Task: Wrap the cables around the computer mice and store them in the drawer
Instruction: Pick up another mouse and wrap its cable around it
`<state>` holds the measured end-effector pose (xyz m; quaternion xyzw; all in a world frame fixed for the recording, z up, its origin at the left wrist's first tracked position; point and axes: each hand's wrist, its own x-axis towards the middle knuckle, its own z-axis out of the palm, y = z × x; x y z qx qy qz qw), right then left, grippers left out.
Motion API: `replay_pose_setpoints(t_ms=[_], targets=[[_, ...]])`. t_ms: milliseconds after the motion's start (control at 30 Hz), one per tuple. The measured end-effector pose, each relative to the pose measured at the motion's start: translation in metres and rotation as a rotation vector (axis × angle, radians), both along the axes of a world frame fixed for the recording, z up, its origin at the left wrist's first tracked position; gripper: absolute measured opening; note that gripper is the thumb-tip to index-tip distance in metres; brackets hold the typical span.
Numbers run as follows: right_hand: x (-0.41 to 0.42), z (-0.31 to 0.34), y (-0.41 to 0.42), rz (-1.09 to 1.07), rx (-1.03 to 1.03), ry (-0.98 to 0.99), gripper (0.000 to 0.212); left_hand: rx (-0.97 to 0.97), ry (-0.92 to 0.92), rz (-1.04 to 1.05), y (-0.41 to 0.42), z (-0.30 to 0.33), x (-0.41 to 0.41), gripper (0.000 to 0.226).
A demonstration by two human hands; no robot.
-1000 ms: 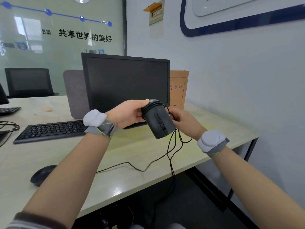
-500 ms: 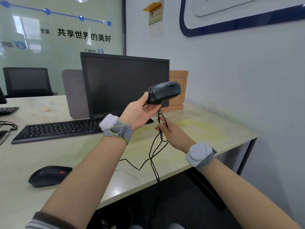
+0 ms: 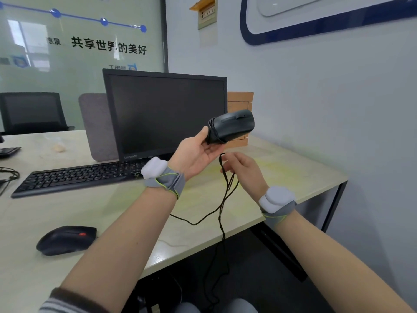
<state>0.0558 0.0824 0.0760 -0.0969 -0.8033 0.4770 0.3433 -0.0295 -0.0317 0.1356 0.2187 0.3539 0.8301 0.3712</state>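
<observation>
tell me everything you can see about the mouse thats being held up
The held mouse is black, of matte plastic by the look of it, with a scroll wheel showing on its top. It lies roughly level in the air in front of the monitor, wheel end pointing right. Several turns of its thin black cable wrap its rear end. The left hand grips that wrapped end. The loose cable drops through the right hand's fingers, one strand trailing over the desk edge, another lying on the desk.

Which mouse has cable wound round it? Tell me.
The mouse held up by the left hand, with cable looped round its rear end. The other mouse, with a red wheel, lies bare on the desk.
</observation>
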Motion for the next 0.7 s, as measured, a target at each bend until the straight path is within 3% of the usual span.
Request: replay_pose_setpoints(t_ms=[67, 200, 300, 467, 700], targets=[[-0.003, 0.001, 0.002, 0.001, -0.004, -0.010, 0.028, -0.010, 0.006, -0.020, 0.001, -0.003, 0.004, 0.027], [-0.005, -0.006, 0.010, -0.094, -0.225, -0.026, 0.037, 0.022, 0.034, -0.004, 0.000, 0.002, 0.005, 0.026], [0.002, -0.015, 0.021, -0.157, -0.290, -0.262, 0.036, 0.102, 0.012, 0.031, -0.003, 0.012, 0.000, 0.026], [0.012, -0.031, 0.036, -0.203, -0.111, -0.827, 0.040, 0.223, -0.006, 0.064, -0.009, 0.025, -0.012, 0.028], [0.006, -0.039, 0.050, -0.284, 0.034, -0.901, 0.037, 0.082, 0.050, 0.101, -0.003, 0.010, -0.013, 0.025]])
